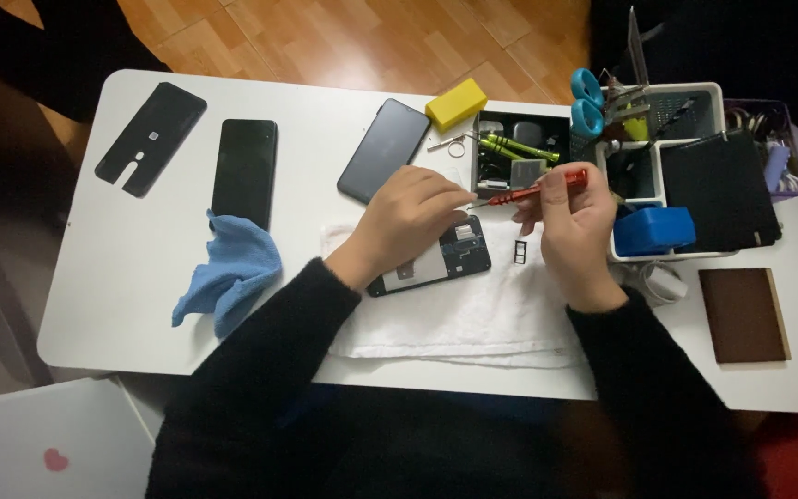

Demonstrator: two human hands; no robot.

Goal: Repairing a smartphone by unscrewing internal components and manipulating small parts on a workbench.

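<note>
Both forearms in black sleeves, reaching forward and angled inward toward each other. Left hand (405,220) palm down, fingers curled, pressing downward. Right hand (576,231) just beside it, fingers closed in a pinch grip, thumb on top, wrist slightly bent.

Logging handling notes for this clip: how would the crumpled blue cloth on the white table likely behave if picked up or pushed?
The crumpled blue cloth lies in soft folds, so it would probably droop limply and weigh little. Pushed, it would likely bunch rather than slide. One corner overlaps the flat black phone, which might shift along.
</note>
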